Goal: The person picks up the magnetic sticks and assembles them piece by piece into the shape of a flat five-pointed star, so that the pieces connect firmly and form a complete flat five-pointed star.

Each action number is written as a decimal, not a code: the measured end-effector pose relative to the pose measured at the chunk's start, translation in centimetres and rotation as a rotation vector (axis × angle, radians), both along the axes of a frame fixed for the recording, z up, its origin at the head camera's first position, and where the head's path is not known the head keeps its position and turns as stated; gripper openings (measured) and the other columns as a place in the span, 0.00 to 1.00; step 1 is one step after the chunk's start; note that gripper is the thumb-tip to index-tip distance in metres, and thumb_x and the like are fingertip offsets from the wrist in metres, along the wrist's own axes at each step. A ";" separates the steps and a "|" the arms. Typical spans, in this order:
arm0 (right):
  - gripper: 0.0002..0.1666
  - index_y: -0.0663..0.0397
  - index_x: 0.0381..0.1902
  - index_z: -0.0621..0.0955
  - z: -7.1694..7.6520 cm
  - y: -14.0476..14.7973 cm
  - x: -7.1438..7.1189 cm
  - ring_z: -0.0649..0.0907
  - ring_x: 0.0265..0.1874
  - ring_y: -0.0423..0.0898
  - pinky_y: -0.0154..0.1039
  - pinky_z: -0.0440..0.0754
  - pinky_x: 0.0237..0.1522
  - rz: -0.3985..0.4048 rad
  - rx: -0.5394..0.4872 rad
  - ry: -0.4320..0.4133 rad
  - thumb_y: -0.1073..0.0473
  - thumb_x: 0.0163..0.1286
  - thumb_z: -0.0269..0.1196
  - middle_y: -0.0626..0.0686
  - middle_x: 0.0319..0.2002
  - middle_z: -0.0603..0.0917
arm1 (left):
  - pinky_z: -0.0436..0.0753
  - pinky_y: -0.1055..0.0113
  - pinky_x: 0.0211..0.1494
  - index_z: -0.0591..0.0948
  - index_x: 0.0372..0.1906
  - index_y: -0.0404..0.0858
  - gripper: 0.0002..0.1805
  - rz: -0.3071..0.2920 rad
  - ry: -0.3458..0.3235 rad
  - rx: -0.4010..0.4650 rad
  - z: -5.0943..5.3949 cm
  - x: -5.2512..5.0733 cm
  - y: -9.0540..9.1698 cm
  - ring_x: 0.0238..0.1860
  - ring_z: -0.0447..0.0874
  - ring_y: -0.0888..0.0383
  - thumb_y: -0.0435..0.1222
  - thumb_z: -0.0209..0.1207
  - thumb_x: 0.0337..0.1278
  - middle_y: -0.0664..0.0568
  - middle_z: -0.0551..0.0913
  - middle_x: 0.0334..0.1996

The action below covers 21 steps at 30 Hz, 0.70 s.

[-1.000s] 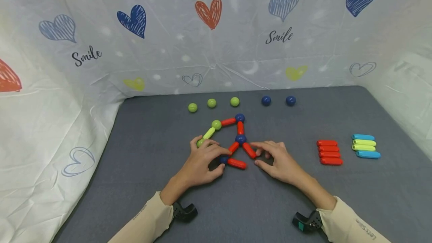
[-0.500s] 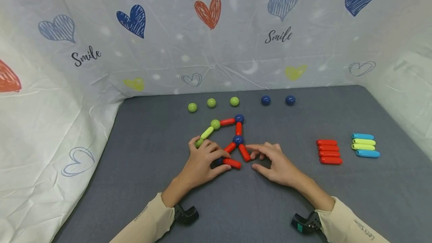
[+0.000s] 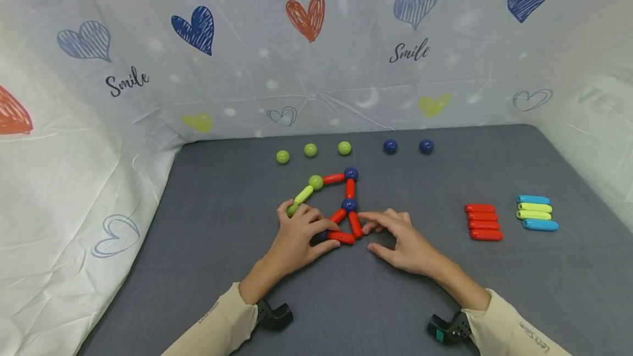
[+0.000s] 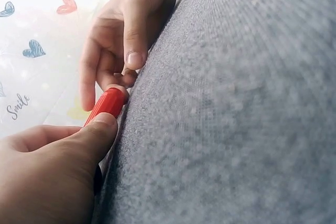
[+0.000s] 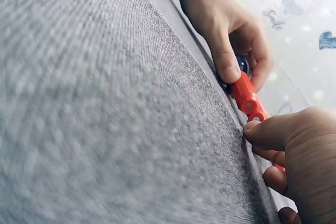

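On the grey table lies a linked shape of red rods, a lime rod (image 3: 304, 195), a lime ball (image 3: 316, 182) and blue balls (image 3: 349, 205). My left hand (image 3: 298, 235) curls thumb and index finger round the lower blue ball (image 3: 320, 237) and its red rod (image 3: 342, 238); its outer fingers touch another lime ball (image 3: 292, 210). Beside the second lower red rod (image 3: 355, 225), my right hand (image 3: 403, 240) has its fingertips at the rod's right side, thumb apart. In the right wrist view the ends of two red rods (image 5: 244, 95) nearly meet.
Three lime balls (image 3: 310, 150) and two blue balls (image 3: 390, 146) stand in a row at the back. Several red rods (image 3: 484, 222) are stacked at the right, beside blue and lime rods (image 3: 540, 225). A printed cloth (image 3: 237, 81) hangs behind the table.
The second lower red rod has swung left, its free end now close to the other rod's end. My right hand has moved left with it. My left hand has shifted slightly, its thumb now on the rod.
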State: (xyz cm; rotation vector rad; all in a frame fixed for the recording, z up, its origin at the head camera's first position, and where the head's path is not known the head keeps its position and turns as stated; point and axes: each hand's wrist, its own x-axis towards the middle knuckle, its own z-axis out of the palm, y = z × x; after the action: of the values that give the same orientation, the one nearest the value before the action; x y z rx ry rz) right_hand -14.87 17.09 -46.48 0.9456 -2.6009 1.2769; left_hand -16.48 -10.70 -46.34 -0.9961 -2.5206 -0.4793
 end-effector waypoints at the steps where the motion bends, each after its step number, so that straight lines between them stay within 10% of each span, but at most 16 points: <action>1: 0.40 0.49 0.67 0.77 0.0 0.0 0.0 0.79 0.45 0.39 0.40 0.59 0.52 0.001 -0.001 0.000 0.66 0.57 0.76 0.40 0.46 0.86 | 0.56 0.29 0.67 0.88 0.44 0.58 0.14 -0.003 0.005 0.001 0.0 0.0 0.0 0.47 0.76 0.58 0.56 0.70 0.55 0.60 0.83 0.37; 14: 0.36 0.50 0.67 0.77 -0.2 0.3 -0.1 0.77 0.47 0.42 0.41 0.60 0.52 -0.063 -0.029 -0.012 0.63 0.60 0.75 0.44 0.49 0.86 | 0.55 0.29 0.68 0.81 0.62 0.58 0.30 -0.003 -0.011 -0.016 -0.1 -0.2 -0.2 0.53 0.77 0.58 0.60 0.70 0.53 0.60 0.86 0.46; 21: 0.32 0.57 0.64 0.79 -0.1 0.9 -1.1 0.76 0.54 0.52 0.46 0.59 0.51 -0.289 -0.048 0.016 0.62 0.62 0.74 0.56 0.56 0.85 | 0.56 0.33 0.69 0.80 0.62 0.58 0.29 -0.028 -0.054 -0.022 0.1 -0.6 -0.9 0.57 0.76 0.59 0.59 0.69 0.56 0.61 0.84 0.50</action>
State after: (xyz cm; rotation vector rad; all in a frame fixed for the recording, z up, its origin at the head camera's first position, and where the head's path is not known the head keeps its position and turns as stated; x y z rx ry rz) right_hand -15.98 18.00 -46.56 0.5436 -2.5627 1.2419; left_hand -17.10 -11.59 -46.26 -1.0412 -2.5677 -0.4937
